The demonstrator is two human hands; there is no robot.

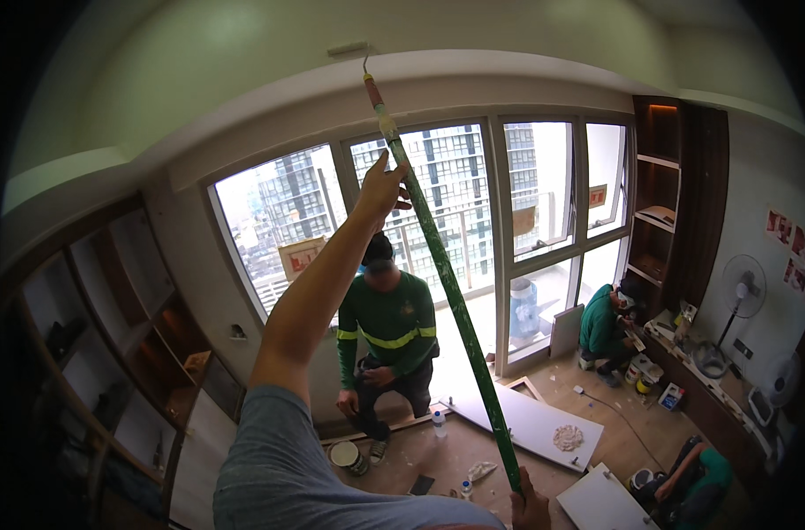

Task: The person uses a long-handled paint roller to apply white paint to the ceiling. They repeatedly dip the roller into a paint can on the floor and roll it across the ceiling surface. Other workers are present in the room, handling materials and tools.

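The head view looks from the wearer's head toward the window (501,225) across the room, wide enough to catch ceiling (508,22) above it, floor (628,415) below it and shelves (159,353) to its left; the left arm (301,322) is much nearer.

Lost at the Edges

The lower border crops my right grip (530,505), and the butt of the green pole (455,305) is hidden there. At my left grip (383,190), I can't tell how the fingers sit against the pole. A white panel (601,499) and a crouching person (701,477) are cut off below. From here, the pale heap (568,437) is too small to identify, as are the wall sheets (781,227). Dark objects on the left shelves (45,378) blur into shadow where the black rim cuts in.
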